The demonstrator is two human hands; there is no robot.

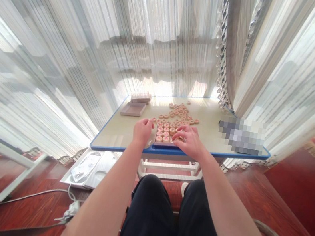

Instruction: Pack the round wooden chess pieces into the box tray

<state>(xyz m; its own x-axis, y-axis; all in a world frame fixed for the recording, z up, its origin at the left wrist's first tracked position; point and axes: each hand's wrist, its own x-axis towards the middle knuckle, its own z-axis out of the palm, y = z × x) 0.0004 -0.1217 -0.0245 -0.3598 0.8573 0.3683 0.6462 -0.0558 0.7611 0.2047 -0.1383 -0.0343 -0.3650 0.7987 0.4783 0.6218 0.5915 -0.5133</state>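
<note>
A small table [118,131] with a blue rim stands in front of me. Several round wooden game discs [163,132] sit in neat rows near the front edge, and more discs [180,112] lie scattered farther back. My left hand [142,131] rests at the left side of the rows, fingers curled, pinching a disc at its fingertips. At the right side of the rows lies my right hand [188,139], fingers spread and bent over the discs, touching them.
An empty box tray [133,109] and its lid [141,97] lie at the table's back left. A blurred-out patch [241,135] covers the table's right part. Sheer curtains [97,42] hang behind. On the red floor lie a cable [24,196] and a white package [90,167].
</note>
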